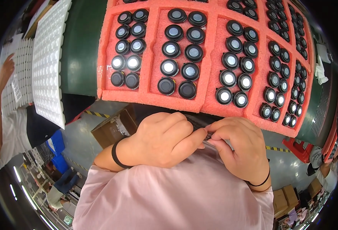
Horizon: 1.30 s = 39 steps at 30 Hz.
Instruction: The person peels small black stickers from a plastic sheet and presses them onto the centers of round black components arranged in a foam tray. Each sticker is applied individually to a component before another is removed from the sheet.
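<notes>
My left hand (pixel 169 138) and my right hand (pixel 238 145) meet in front of my body, at the near edge of a coral foam tray (pixel 153 100). Both are closed, fingertips pinched close together. Something small and dark shows between them, mostly hidden by the fingers; its kind I cannot make out. In the tray's compartments sit several black round parts (pixel 192 71), in paired columns, most with a shiny silver disc on top. At the near end of the two left compartments, several parts, such as a plain black one (pixel 166 86), show no silver disc.
The tray lies on a green surface (pixel 81 57). Left of it leans a white moulded tray (pixel 48 65), beside a stack of white trays (pixel 21 73) where another person's hand (pixel 7 69) reaches. A cardboard box (pixel 115 126) and blue bins (pixel 58 147) stand below; a red stool (pixel 297 149) is at right.
</notes>
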Available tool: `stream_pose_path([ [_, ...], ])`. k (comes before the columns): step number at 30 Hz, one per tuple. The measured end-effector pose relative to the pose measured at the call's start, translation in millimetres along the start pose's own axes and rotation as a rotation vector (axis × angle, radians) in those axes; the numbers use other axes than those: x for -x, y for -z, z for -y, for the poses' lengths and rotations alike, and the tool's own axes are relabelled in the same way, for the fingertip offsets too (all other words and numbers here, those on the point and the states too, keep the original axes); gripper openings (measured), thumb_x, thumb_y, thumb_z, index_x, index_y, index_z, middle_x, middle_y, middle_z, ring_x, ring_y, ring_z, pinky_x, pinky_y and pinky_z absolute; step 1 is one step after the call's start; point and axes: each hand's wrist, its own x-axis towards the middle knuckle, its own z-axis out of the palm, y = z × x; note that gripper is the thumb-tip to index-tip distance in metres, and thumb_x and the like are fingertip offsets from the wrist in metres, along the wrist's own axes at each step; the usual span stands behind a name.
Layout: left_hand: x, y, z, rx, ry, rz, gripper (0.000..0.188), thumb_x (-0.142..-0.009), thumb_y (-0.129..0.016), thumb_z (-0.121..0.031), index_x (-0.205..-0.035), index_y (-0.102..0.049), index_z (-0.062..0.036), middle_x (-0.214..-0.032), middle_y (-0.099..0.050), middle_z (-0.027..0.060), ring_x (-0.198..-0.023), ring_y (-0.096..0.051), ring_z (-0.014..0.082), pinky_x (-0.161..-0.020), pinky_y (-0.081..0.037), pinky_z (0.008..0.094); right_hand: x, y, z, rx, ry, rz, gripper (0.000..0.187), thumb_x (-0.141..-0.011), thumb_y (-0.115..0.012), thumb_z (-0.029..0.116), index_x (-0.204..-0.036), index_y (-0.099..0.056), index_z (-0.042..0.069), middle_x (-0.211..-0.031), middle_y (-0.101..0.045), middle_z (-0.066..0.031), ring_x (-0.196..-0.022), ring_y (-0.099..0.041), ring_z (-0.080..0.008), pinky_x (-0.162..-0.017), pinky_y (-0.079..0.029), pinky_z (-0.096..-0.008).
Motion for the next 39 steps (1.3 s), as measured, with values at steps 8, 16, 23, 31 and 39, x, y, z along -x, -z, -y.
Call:
stream_pose_path([
  [8,1,1,1,0.048,0.035,-0.018,0.035,-0.08,-0.082,-0.027,-0.099,-0.072,0.0009,-0.072,-0.052,0.005,-0.059,-0.054,0.0219,-0.047,-0.04,0.0324,3,-2,4,0.056,-0.015,-0.022,0.025,-0.075,-0.077,-0.001,-0.093,-0.061,0.007,-0.102,-0.075,-0.0095,-0.087,-0.07,-0.0304,-0.076,-0.053,-0.0411],
  [16,-2,-1,3,0.024,0.004,-0.039,0.036,-0.079,-0.082,-0.028,-0.098,-0.071,0.0012,-0.072,-0.052,0.0052,-0.058,-0.054,0.022,-0.046,-0.039,0.0328,0,0,3,0.114,0.012,-0.063,0.027,-0.074,-0.08,0.002,-0.095,-0.063,0.008,-0.104,-0.069,-0.0099,-0.091,-0.065,-0.0323,-0.078,-0.05,-0.0434],
  [23,0,5,1,0.038,0.12,0.054,0.036,-0.083,-0.08,-0.03,-0.102,-0.071,-0.0008,-0.076,-0.055,0.0059,-0.065,-0.057,0.0232,-0.052,-0.044,0.0353,-2,17,2,0.079,0.107,0.005,0.024,-0.077,-0.078,0.0,-0.095,-0.065,0.006,-0.098,-0.059,-0.0086,-0.086,-0.059,-0.0295,-0.076,-0.049,-0.0389],
  [31,-10,-6,2,-0.043,0.038,0.146,0.03,-0.091,-0.069,-0.04,-0.096,-0.069,-0.0107,-0.111,-0.07,0.0077,-0.106,-0.065,0.0284,-0.097,-0.05,0.0515,-17,22,-12,0.131,-0.292,-0.173,0.015,-0.084,-0.072,-0.003,-0.092,-0.06,0.001,-0.093,-0.054,-0.0078,-0.08,-0.055,-0.0205,-0.069,-0.044,-0.0293],
  [39,-12,-15,3,-0.108,0.017,0.232,0.028,-0.095,-0.063,-0.04,-0.091,-0.062,-0.0128,-0.127,-0.07,0.009,-0.125,-0.063,0.0293,-0.114,-0.038,0.062,-26,16,-21,0.254,-0.257,-0.133,0.012,-0.087,-0.069,-0.003,-0.091,-0.058,0.0,-0.086,-0.052,-0.0085,-0.078,-0.053,-0.0231,-0.071,-0.043,-0.0345],
])
